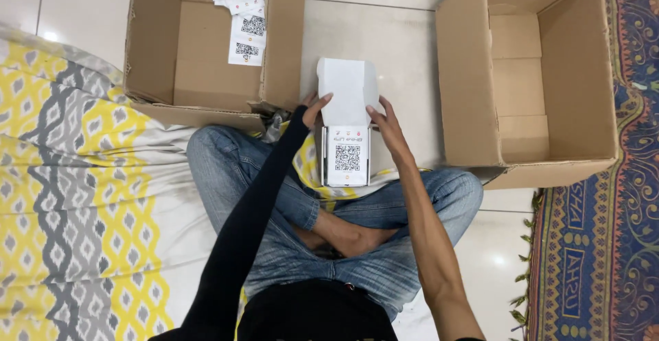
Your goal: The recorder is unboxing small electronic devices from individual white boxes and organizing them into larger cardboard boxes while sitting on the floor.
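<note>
I steady the small white box [347, 154] on my crossed legs, left hand [312, 109] and right hand [388, 122] pinching its raised lid flap between two open cardboard cartons [528, 73] on the floor.

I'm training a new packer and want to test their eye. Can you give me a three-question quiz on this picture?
1. True or false: the white box has its lid flap open.
2. Which carton holds printed sheets: A, the left carton, or B, the right carton?
3. What do the left hand and right hand touch?

Key
1. True.
2. A; the sheets lie in it, and the right one shows only bare cardboard.
3. The white box, one hand on each side of its flap.
</note>
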